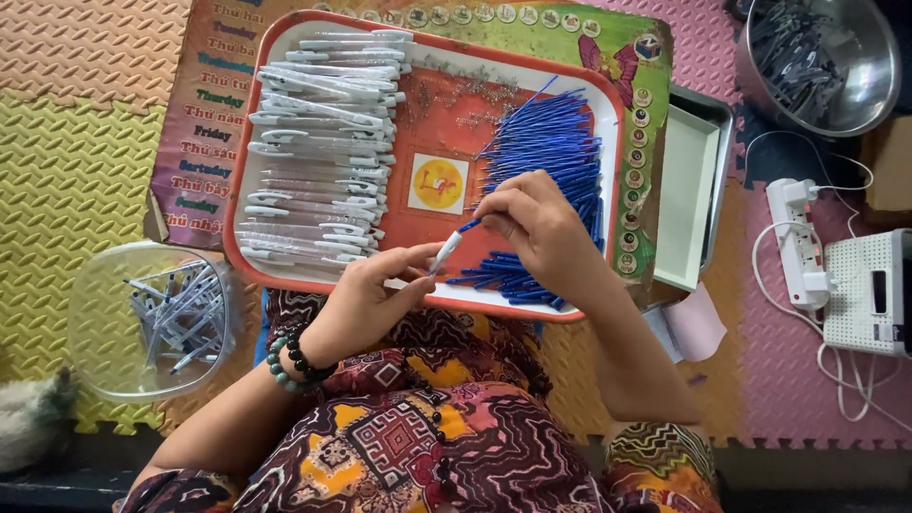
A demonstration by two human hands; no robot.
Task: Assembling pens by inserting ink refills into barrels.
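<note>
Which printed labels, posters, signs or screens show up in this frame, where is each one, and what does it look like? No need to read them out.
Poster mat: under the tray, left side showing; brownish-pink with rows of multicoloured lettering, green strip with round pictures along the top and right.
Square sticker: centre of the red tray; white with an orange-yellow circle.
White device: far right on the pink mat; perforated box with a small dark display window.
</note>
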